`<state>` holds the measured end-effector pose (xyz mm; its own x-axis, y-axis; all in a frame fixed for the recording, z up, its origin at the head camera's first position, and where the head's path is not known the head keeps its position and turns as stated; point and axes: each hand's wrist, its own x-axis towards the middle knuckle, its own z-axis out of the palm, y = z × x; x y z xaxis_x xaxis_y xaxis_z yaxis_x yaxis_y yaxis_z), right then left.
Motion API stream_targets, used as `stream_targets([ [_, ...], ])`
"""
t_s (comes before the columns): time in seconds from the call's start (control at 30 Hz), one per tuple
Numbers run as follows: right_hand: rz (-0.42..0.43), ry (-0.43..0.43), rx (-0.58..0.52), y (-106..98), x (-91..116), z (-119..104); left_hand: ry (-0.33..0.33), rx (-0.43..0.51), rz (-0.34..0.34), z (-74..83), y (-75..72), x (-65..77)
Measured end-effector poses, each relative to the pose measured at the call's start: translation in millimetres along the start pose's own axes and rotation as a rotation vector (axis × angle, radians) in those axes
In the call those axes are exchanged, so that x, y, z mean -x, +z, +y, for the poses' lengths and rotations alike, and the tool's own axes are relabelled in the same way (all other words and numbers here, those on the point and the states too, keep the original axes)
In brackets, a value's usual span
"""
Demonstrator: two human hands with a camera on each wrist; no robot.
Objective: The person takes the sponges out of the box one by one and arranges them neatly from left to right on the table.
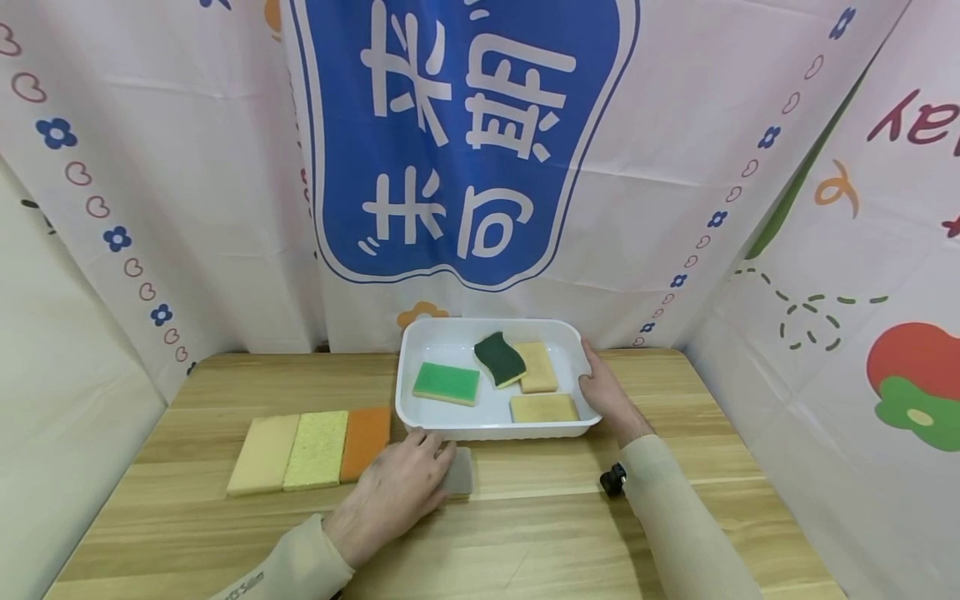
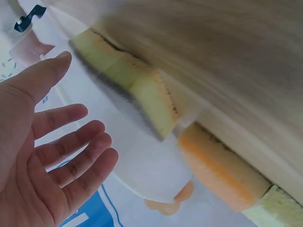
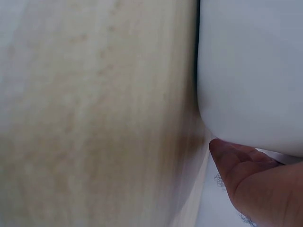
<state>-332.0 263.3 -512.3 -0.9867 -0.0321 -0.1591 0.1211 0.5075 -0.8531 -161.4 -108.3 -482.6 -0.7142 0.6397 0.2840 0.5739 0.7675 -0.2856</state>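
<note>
A white plastic tray (image 1: 491,432) stands at the back of the table with several sponges in it. My right hand (image 1: 606,390) grips its right end, thumb at the rim and fingers along the outer wall. A green sponge (image 1: 446,383) lies at the left inside, with a dark green wavy sponge (image 1: 500,360) and two pale yellow sponges, one upper (image 1: 536,367) and one lower (image 1: 543,408), further right. In front of the tray, my left hand (image 1: 401,483) hovers beside a grey-topped yellow sponge (image 2: 125,85). Its fingers are spread and hold nothing.
To the left, an orange sponge (image 1: 366,442), a speckled yellow-green sponge (image 1: 317,450) and a cream sponge (image 1: 264,456) sit side by side on the wooden table (image 1: 540,533). A printed curtain (image 1: 247,167) hangs close behind the tray.
</note>
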Motion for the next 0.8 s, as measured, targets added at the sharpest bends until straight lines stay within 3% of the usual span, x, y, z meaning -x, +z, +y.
stream_targets([
  [0.43, -0.008, 0.008, -0.008, 0, 2, -1, -0.042, 0.108, 0.009, -6.1, -19.2, -17.0],
  [0.8, -0.002, 0.002, -0.001, 1, 0, 2, -0.149, 0.271, 0.001, -16.0, -14.4, -38.0],
])
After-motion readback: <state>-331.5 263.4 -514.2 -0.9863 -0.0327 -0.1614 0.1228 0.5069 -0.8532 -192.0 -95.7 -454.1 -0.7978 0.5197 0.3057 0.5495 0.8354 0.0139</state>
